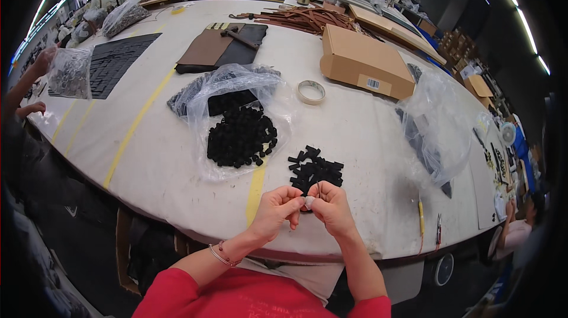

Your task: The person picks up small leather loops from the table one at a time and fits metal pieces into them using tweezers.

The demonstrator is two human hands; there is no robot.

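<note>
Just in front of me on the table, my left hand [277, 211] and my right hand [332, 210] meet with pinched fingers. A small whitish piece [308, 201] shows at the fingertips; whether it is held or wraps a finger I cannot tell. A thin, dark metal-looking tool [319, 188] sticks up from my right hand. Right beyond the fingers lies a loose pile of short black tube-like pieces [317, 170]. Farther left, an open clear plastic bag [222, 90] spills many more small black pieces [241, 137]. Whatever is between my left fingertips is mostly hidden.
A tape roll [311, 92] and a cardboard box [367, 60] lie beyond the pile. To the right are another plastic bag [441, 128], a yellow-handled tool [421, 217] and small snips [439, 229]. A hammer [239, 39] rests on brown and black sheets. A co-worker's hands [36, 87] are far left.
</note>
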